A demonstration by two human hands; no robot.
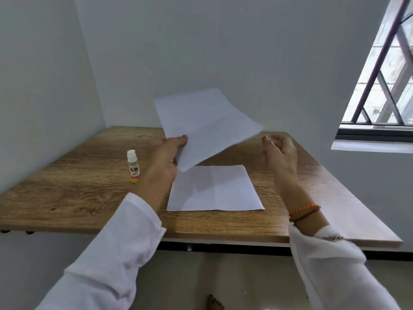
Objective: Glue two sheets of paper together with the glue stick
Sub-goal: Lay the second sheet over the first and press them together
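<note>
One white sheet of paper [214, 190] lies flat on the wooden table [78, 175], near its front edge. A second white sheet [205, 124] is lifted above it, tilted, with my left hand [169, 157] pinching its lower left edge. My right hand [279, 151] hovers just to the right of that raised sheet, fingers loosely curled and apart, holding nothing. A capped glue stick [133, 166], white with a yellow base, stands upright on the table to the left of my left hand.
The table sits in a corner, with grey walls at the left and back. A barred window [384, 86] is at the right. The floor and a bare foot [214, 302] show below the table's front edge.
</note>
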